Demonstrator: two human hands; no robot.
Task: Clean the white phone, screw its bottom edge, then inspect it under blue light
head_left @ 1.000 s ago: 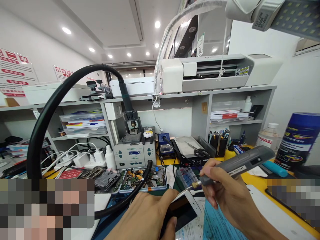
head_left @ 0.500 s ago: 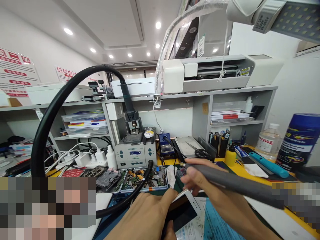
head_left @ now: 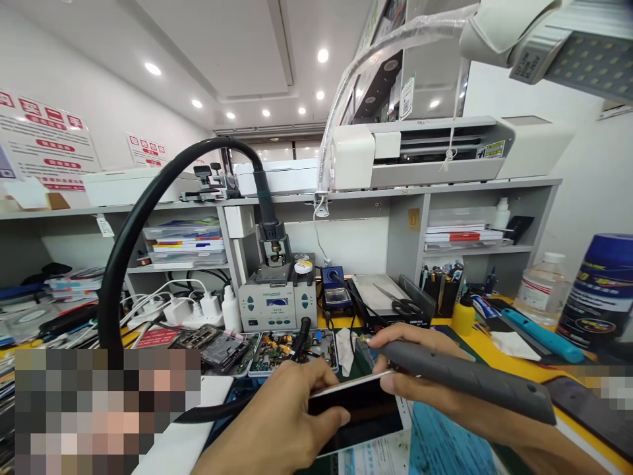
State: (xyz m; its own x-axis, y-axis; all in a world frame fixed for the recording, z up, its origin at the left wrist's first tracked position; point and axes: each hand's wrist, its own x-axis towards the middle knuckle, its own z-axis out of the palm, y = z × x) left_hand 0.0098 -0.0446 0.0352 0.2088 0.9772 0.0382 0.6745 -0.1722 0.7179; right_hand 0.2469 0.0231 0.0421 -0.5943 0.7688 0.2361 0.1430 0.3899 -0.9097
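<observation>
My left hand (head_left: 291, 409) grips a white-framed smartphone (head_left: 373, 412) with a dark screen, its thumb lying across the glass and its fingers behind the far edge. The phone is tilted above the papers. My right hand (head_left: 435, 394) is closed around a thick grey tool handle (head_left: 475, 379), whose small brass-coloured tip is partly hidden by the fingers. Fingers of this hand also meet the phone's upper right edge. A blue-printed sheet (head_left: 445, 439) lies below the hands.
Behind the hands stands a hot air station (head_left: 277, 307) with a thick black hose (head_left: 119, 264). A parts tray (head_left: 336, 340) of circuit boards sits before it. Scissors (head_left: 405, 305), a yellow bottle (head_left: 463, 316) and a dark spray can (head_left: 596, 293) stand to the right. A lamp (head_left: 583, 59) overhangs.
The phone has turned to lie more sideways, and my left thumb now rests on its screen. My right hand has come against the phone's edge, still holding the grey tool. The view has shifted slightly.
</observation>
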